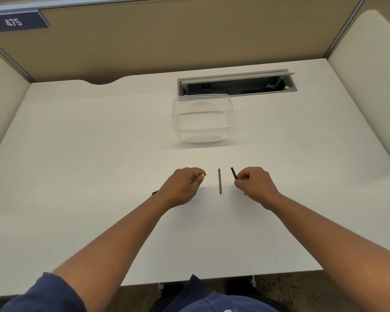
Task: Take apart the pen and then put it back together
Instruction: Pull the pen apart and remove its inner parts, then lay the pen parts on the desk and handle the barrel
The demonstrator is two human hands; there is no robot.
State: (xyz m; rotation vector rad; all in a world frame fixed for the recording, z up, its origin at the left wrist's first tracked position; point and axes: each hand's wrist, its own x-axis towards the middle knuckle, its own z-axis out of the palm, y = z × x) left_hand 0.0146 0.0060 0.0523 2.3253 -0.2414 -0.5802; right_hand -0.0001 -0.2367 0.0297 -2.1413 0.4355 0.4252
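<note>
A thin dark pen part (219,181), straight and slender, lies on the white desk (99,165) between my two hands. My right hand (254,183) pinches a short black pen piece (233,173) that sticks up and to the left from my fingers. My left hand (182,185) is curled with thumb and forefinger pressed together; something small and pale may be between them, too small to tell. A dark bit (154,192) pokes out from behind my left wrist on the desk.
An empty clear plastic container (202,118) stands beyond the hands. Behind it is an open cable hatch (236,84) set in the desk. Beige partition walls close in the back and both sides.
</note>
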